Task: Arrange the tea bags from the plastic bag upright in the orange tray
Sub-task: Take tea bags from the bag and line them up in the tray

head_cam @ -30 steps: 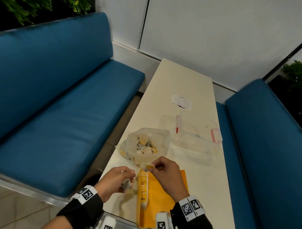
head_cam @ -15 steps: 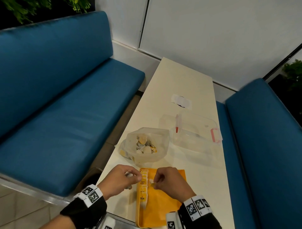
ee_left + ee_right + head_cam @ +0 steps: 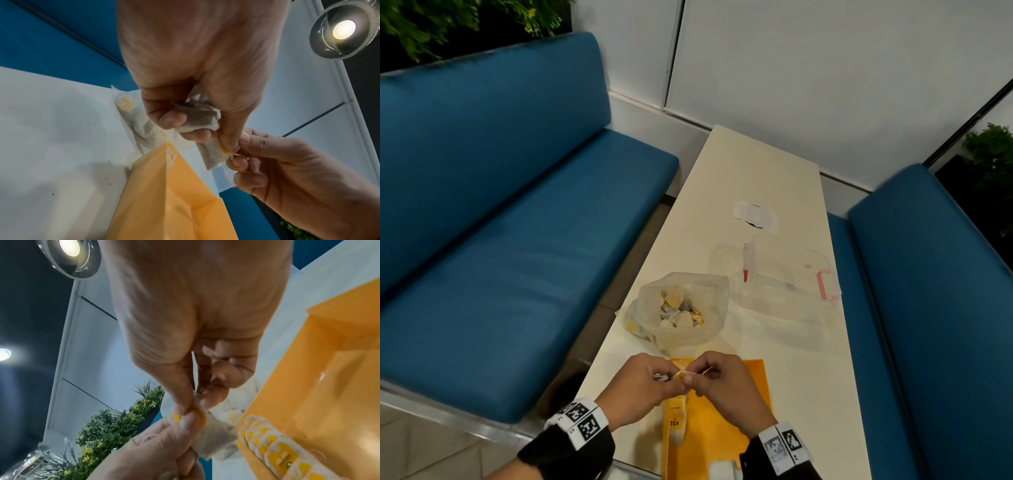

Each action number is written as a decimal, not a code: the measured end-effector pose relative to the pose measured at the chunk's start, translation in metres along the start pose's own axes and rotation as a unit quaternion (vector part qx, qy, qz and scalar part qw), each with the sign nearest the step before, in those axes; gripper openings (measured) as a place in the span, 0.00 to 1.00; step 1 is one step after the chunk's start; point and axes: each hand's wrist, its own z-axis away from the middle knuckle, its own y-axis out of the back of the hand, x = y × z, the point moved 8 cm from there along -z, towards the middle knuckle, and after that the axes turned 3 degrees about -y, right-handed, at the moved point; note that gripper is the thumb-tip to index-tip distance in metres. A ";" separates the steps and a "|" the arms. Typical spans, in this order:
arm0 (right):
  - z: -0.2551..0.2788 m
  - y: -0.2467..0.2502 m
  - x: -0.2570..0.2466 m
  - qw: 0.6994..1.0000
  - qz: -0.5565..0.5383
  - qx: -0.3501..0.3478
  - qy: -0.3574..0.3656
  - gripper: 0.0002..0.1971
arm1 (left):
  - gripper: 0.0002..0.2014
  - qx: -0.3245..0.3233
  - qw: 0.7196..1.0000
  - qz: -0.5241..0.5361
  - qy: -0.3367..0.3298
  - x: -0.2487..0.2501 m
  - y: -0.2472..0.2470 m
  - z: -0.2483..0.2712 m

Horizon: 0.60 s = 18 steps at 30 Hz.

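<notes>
An orange tray (image 3: 726, 428) lies at the table's near edge, with a row of yellow-tagged tea bags (image 3: 676, 423) standing along its left wall. Both hands meet above the tray's far end. My left hand (image 3: 674, 377) pinches a tea bag (image 3: 213, 151) at its top between thumb and forefinger, and its curled fingers hold a second, crumpled tea bag (image 3: 197, 118). My right hand (image 3: 697, 375) pinches the same tea bag's yellow tag end (image 3: 191, 417). The open plastic bag (image 3: 681, 308) of loose tea bags stands just beyond the tray.
A clear plastic box (image 3: 787, 284) with red latches sits right of the bag, and a white sticker (image 3: 755, 216) lies farther up the narrow table (image 3: 756, 164). Blue benches (image 3: 500, 240) flank both long sides. The table's left edge runs close beside my left hand.
A second ago the right hand was at the row's far end and the left hand was off to the left. Both hands have come together and now pinch one tea bag.
</notes>
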 end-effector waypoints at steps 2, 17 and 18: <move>0.001 0.001 0.002 1.000 -0.015 0.013 0.008 0.03 | 0.08 -0.008 1.000 -0.016 0.000 -0.004 -0.002 -0.001; 0.005 0.005 0.051 0.995 -0.062 0.013 -0.071 0.04 | 0.08 0.040 0.993 -0.093 0.055 -0.033 0.012 0.002; 0.007 0.003 0.057 0.995 -0.056 0.002 -0.081 0.04 | 0.08 0.039 0.992 -0.107 0.062 -0.038 0.013 0.003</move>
